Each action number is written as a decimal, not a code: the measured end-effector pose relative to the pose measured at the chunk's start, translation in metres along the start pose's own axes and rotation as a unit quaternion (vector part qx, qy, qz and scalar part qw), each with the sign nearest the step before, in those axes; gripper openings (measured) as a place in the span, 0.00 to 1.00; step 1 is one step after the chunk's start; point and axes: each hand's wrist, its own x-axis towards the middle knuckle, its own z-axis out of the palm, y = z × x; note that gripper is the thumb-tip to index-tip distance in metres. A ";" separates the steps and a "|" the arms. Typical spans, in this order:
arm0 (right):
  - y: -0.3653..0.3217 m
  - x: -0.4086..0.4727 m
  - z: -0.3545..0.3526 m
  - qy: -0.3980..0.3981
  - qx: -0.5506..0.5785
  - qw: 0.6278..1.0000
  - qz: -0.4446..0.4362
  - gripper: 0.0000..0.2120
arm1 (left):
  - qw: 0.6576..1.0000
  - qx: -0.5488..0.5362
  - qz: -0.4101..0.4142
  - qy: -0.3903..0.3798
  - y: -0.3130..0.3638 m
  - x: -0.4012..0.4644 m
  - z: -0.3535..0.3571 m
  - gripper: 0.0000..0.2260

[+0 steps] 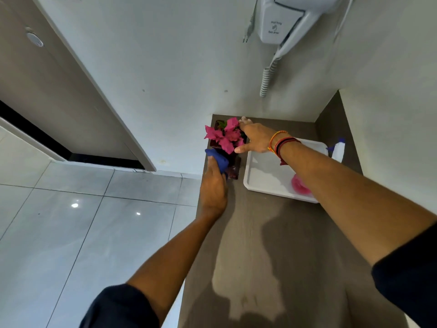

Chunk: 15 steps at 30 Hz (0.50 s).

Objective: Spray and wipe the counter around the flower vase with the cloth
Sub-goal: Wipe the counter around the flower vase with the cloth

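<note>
A dark glass flower vase (pixel 234 169) with pink flowers (pixel 224 136) stands at the far left corner of the brown counter (pixel 264 245). My left hand (pixel 214 185) grips a blue cloth (pixel 218 159) pressed against the vase's near left side. My right hand (pixel 254 138) reaches over the vase's right side, fingers spread around the flowers and touching them. Whether it grips the vase is hidden by the blooms. A white spray bottle (pixel 338 150) with a blue nozzle stands at the far right, behind my right forearm.
A white tray (pixel 262 176) lies right of the vase with a pink round object (pixel 300 184) in it. A wall-mounted hair dryer (pixel 283 22) with a coiled cord hangs above. The counter's left edge drops to a tiled floor (pixel 82 221). Walls close the back and right.
</note>
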 end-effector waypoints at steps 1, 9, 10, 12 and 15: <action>0.000 0.001 0.000 0.001 -0.002 1.000 -0.001 0.49 | 1.000 0.017 0.009 -0.019 0.004 -0.002 0.009 0.24; 0.007 0.008 0.003 0.006 -0.001 1.000 -0.018 0.46 | 0.938 0.260 0.129 -0.188 -0.038 -0.023 0.051 0.28; 0.006 0.008 0.002 0.007 0.000 1.000 -0.021 0.46 | 0.932 0.273 0.142 -0.192 -0.042 -0.022 0.050 0.28; 0.007 0.008 0.000 0.006 0.000 1.000 -0.020 0.45 | 0.922 0.277 0.167 -0.213 -0.045 -0.016 0.047 0.27; 0.007 0.007 0.000 0.004 -0.009 1.000 -0.008 0.45 | 0.922 0.238 0.201 -0.231 -0.047 -0.005 0.034 0.25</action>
